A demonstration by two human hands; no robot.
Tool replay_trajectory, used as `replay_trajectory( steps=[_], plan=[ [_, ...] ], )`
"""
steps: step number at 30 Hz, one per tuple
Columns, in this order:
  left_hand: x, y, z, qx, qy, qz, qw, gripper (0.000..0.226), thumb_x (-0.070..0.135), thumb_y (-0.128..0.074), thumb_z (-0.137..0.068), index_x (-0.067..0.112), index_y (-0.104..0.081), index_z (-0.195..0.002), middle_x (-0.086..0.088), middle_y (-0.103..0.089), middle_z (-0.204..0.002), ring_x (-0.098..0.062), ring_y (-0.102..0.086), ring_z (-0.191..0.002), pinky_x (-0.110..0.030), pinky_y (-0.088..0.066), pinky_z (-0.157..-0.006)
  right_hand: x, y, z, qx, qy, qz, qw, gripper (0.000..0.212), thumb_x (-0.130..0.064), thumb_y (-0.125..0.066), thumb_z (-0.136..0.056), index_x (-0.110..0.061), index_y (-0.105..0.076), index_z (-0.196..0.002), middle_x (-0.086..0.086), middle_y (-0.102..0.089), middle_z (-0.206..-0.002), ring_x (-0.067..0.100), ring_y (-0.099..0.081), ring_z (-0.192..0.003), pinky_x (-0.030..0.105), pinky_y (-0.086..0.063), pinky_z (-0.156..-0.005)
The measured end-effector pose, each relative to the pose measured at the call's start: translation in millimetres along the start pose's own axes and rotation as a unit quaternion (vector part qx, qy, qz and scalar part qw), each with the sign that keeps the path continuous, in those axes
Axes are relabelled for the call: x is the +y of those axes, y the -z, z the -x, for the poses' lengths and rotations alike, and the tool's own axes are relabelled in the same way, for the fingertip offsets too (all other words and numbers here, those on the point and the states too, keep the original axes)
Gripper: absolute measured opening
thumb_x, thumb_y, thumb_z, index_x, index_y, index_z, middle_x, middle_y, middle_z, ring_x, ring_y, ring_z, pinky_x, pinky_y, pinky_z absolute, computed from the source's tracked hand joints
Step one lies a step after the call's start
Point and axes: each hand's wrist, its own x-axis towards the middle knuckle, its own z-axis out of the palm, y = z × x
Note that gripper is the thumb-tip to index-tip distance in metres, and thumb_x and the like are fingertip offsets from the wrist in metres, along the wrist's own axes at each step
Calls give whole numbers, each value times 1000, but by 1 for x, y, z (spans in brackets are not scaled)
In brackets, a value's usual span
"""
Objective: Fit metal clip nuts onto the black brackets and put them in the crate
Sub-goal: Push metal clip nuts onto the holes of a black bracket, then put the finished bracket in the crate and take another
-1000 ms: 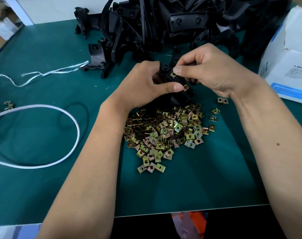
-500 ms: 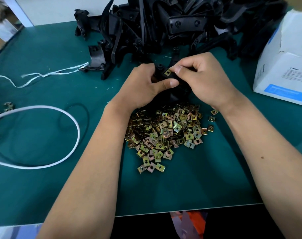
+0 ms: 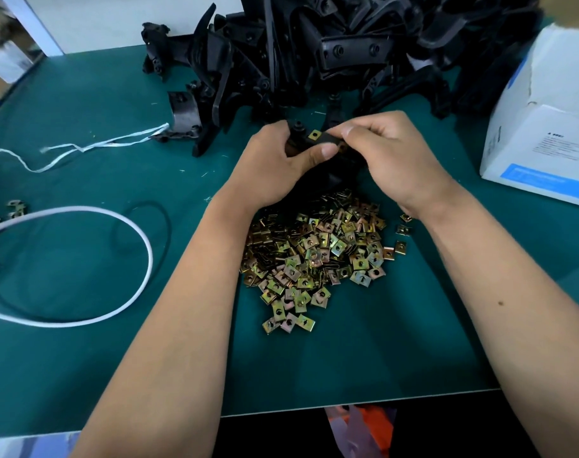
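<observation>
A green mat (image 3: 83, 180) covers the bench, with spare brackets (image 3: 347, 44) heaped at the back. One bracket (image 3: 327, 140) is gripped by the left hand (image 3: 275, 166) above the loose nuts (image 3: 314, 256), kept within reach. A fitted nut (image 3: 313, 135) shows; another seems pinched by the right hand (image 3: 390, 157). No crate is seen.

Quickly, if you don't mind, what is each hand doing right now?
Left hand: closed on the black bracket, thumb on top.
Right hand: closed, fingertips pinching the same bracket beside a fitted clip nut.
</observation>
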Motion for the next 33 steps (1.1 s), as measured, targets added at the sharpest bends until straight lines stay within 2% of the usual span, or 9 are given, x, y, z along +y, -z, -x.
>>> replay_trajectory(
  steps=[3, 7, 13, 18, 22, 25, 28, 31, 33],
  plan=[
    [-2, -1, 0, 40, 13, -11, 999, 36, 49, -71, -93, 22, -59, -113, 13, -67, -95, 1, -64, -83, -17, -48, -69, 1, 3, 1, 37, 28, 72, 996, 20, -30, -65, -97, -18, -81, -100, -7, -78, -90, 4, -71, -90, 29, -57, -89],
    [-1, 3, 5, 39, -14, 4, 999, 44, 35, -66, -99, 16, -43, -131, 13, -55, -77, 4, -53, -60, -11, -39, -58, 0, 2, 4, 54, 55, 107, 991, 16, -29, -79, -87, -21, -81, -100, -12, -76, -88, 2, -71, -86, 26, -57, -83],
    [1, 3, 5, 26, -46, -1, 999, 17, 23, -62, -102, 15, -54, -115, 16, -49, -57, -1, -42, -51, -11, -33, -51, 3, 1, 1, 66, 53, 154, 985, 18, -36, -85, -81, -23, -79, -93, -13, -74, -82, 4, -68, -78, 24, -54, -75],
    [6, 3, 7, 34, -61, -41, 997, 16, 28, -64, -100, 19, -54, -108, 7, -54, -73, -7, -48, -62, -18, -39, -58, 4, 0, 1, 62, 46, 155, 985, 15, -33, -84, -82, -23, -79, -92, -9, -73, -82, 5, -67, -76, 22, -52, -71],
    [21, 3, 10, 32, -69, -64, 995, 16, 30, -63, -100, 20, -53, -107, -9, -59, -82, -11, -47, -64, -27, -40, -60, -1, 4, 11, 77, 50, 152, 984, 17, -31, -82, -85, -19, -79, -97, -10, -72, -83, 0, -63, -73, 13, -45, -68],
    [51, -3, 9, 26, -107, -78, 991, 16, 30, -63, -101, 20, -52, -108, -7, -56, -80, -10, -44, -59, -27, -37, -57, -7, 26, 30, 111, 63, 136, 982, 25, -29, -81, -86, -14, -77, -106, -9, -73, -93, 3, -65, -84, 20, -51, -79],
    [104, -31, 7, 7, -177, -78, 981, 21, 35, -61, -100, 20, -53, -112, 4, -58, -80, -11, -51, -64, -28, -41, -60, -10, 68, 59, 155, 77, 119, 978, 26, -22, -78, -86, -10, -72, -107, -7, -71, -95, 8, -66, -90, 25, -51, -83],
    [169, -82, 7, -53, -237, -69, 968, 24, 38, -57, -98, 19, -53, -113, 6, -61, -86, -19, -62, -78, -41, -52, -73, -4, 118, 103, 236, 76, 112, 962, 22, -19, -72, -86, -14, -69, -107, -16, -66, -90, -4, -59, -84, 20, -47, -79],
    [212, -127, 12, -86, -278, -57, 955, 26, 37, -53, -98, 19, -54, -116, 5, -64, -88, -25, -62, -83, -45, -51, -82, 5, 159, 145, 302, 63, 114, 945, 23, -20, -72, -85, -21, -68, -108, -17, -66, -91, -4, -59, -84, 21, -48, -81]
  ],
)
